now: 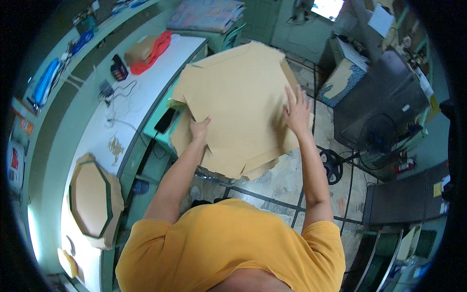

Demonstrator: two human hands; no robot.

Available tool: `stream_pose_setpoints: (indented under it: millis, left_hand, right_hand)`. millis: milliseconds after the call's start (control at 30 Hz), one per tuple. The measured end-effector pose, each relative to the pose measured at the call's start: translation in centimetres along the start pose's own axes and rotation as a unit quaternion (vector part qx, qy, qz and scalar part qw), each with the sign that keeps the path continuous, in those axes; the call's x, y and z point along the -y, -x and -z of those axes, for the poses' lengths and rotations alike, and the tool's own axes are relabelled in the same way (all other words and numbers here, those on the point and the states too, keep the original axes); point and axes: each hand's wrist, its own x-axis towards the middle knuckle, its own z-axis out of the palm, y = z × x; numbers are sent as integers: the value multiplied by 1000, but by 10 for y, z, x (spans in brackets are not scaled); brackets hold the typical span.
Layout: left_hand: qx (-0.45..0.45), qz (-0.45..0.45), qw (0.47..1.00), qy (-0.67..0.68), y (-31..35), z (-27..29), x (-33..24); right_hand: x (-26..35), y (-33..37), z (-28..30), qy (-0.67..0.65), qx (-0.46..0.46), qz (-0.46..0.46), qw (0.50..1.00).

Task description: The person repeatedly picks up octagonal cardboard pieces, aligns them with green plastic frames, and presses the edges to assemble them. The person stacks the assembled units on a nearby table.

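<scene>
Octagonal box lid lies on white worktop at far left. Left hand grips near edge of tan cardboard sheet atop a stack before the person; right hand presses flat, fingers spread, on its right side.

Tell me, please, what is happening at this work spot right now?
A person in a yellow shirt is handling a stack of large tan cardboard sheets cut with notched edges. The left hand grips a notch on the top sheet's near-left edge, while the right hand lies flat on its right side. On the white counter to the left sits an octagonal cardboard box.
</scene>
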Motion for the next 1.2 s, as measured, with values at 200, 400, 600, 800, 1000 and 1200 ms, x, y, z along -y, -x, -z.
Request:
stream_pose_setpoints:
  millis: [200, 400, 600, 800, 1000, 1200]
  left_hand:
    - [-34, 43, 995, -80, 37, 52, 47]
    - [267, -429, 626, -594, 67, 114, -1]
    - [505, -377, 644, -435, 37, 84, -3]
    - [522, -387, 628, -428, 41, 77, -1]
    - [454, -352, 722, -386, 61, 73, 12]
    - [446, -338, 730, -393, 67, 81, 24]
  right_hand:
    - [33, 133, -56, -160, 449, 119, 871]
    - [27, 173, -80, -253, 289, 155, 910]
    - [40, 149, -102, -285, 237, 149, 917]
    - [55, 145, -119, -318, 246, 121, 907]
    - [65, 170, -89, -205, 205, 237, 927]
    - [76, 182, -60, -67, 357, 239, 900]
